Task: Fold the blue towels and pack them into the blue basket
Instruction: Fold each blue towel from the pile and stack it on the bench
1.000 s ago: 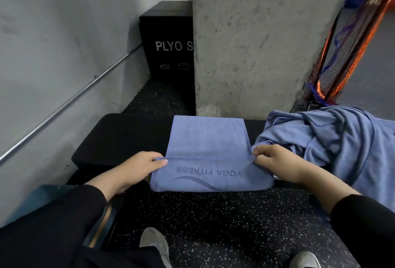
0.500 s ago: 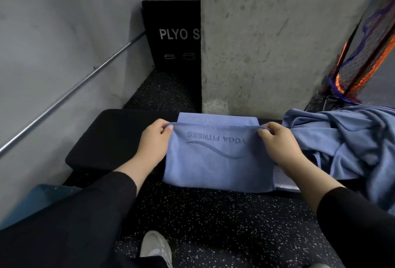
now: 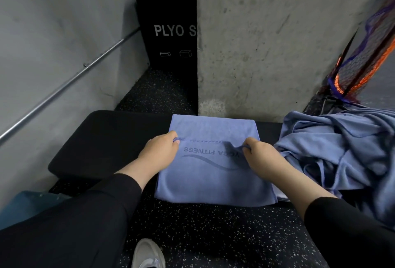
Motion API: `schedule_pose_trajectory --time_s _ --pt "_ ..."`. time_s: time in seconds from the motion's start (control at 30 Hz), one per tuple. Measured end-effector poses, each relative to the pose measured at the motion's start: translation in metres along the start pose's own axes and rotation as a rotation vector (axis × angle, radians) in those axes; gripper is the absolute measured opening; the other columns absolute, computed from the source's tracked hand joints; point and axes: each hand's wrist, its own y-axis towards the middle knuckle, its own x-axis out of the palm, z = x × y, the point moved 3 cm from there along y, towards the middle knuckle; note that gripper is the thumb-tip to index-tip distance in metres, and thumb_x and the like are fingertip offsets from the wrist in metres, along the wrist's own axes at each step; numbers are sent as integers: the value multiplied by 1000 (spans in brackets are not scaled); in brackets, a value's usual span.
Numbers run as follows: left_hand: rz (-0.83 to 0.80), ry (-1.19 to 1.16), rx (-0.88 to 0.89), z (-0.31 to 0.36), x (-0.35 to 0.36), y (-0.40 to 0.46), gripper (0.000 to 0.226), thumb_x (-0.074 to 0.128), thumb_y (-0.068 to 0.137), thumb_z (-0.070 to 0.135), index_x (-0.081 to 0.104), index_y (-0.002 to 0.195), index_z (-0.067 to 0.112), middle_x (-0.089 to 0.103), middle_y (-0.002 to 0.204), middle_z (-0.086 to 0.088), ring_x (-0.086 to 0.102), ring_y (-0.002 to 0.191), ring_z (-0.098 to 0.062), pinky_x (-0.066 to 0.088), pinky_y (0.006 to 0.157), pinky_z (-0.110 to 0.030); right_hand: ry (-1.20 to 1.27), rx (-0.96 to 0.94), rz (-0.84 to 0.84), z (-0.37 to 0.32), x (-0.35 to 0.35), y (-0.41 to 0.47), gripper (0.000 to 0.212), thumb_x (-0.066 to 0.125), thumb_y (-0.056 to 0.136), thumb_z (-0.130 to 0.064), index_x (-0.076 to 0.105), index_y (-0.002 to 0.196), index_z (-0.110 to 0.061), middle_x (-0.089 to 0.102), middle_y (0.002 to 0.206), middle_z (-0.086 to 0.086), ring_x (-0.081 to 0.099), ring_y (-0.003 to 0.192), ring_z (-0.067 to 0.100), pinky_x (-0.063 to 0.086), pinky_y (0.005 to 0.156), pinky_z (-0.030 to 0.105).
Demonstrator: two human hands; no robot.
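A blue towel (image 3: 213, 178) printed "YOGA FITNESS" lies on a black padded bench (image 3: 102, 139), its near part hanging over the front edge. My left hand (image 3: 159, 152) pinches the stitched hem at the left corner. My right hand (image 3: 260, 156) pinches the same hem at the right corner, where the cloth bunches. The hem sits partway across the towel, short of its far edge. A heap of unfolded blue towels (image 3: 342, 150) lies on the bench to the right. A blue basket (image 3: 27, 205) shows only as a corner at the lower left, beside my sleeve.
A concrete pillar (image 3: 267, 43) rises right behind the bench. A black plyo box (image 3: 168, 26) stands behind on the left, next to a grey wall with a metal rail (image 3: 70, 79). Orange and purple netting (image 3: 363, 58) leans at the right. My shoe (image 3: 147, 255) rests on the speckled floor.
Both hands carried the hem away from me, from the bench's front edge up over the towel. In the last half second the hem has drawn slightly back and sagged between my hands.
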Motion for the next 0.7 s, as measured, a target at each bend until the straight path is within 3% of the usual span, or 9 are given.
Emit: schedule_pose_trajectory --time_s 0.23,0.37,0.47,0.57,0.7 --pt "-150 -74 11 -20 -17 -28 29 46 101 28 46 80 8 56 74 -10 44 63 -14 34 60 -34 -90 -66 -235 -3 -10 -30 21 42 104 -30 58 107 -17 67 104 8 61 93 28 50 81 40" --pt "-127 -279 -6 -23 -26 -39 31 47 97 19 41 71 3 43 66 -2 39 64 -14 33 64 -36 -50 -82 -267 -2 -20 -43 17 43 103 -30 54 91 -25 65 90 0 60 85 22 46 76 37" --pt "27 -599 -12 -14 -44 -43 27 47 84 24 37 66 6 35 67 -3 33 66 -14 27 64 -35 190 -36 -152 -2 -40 -41 20 49 101 -26 58 84 -19 63 77 -1 58 75 18 46 72 34" --pt "174 -864 -90 -4 -52 -32 22 49 89 23 46 71 10 39 72 -4 33 70 -15 26 65 -35 602 96 64 3 -55 -26 21 54 98 -28 67 91 -13 70 83 4 56 75 14 45 71 33" --pt "305 -732 -150 0 -42 -8 28 46 103 28 53 85 7 51 77 -6 44 71 -13 35 66 -34 769 204 254 10 -54 1 21 55 98 -31 68 91 -17 69 80 -6 58 79 14 45 75 35"
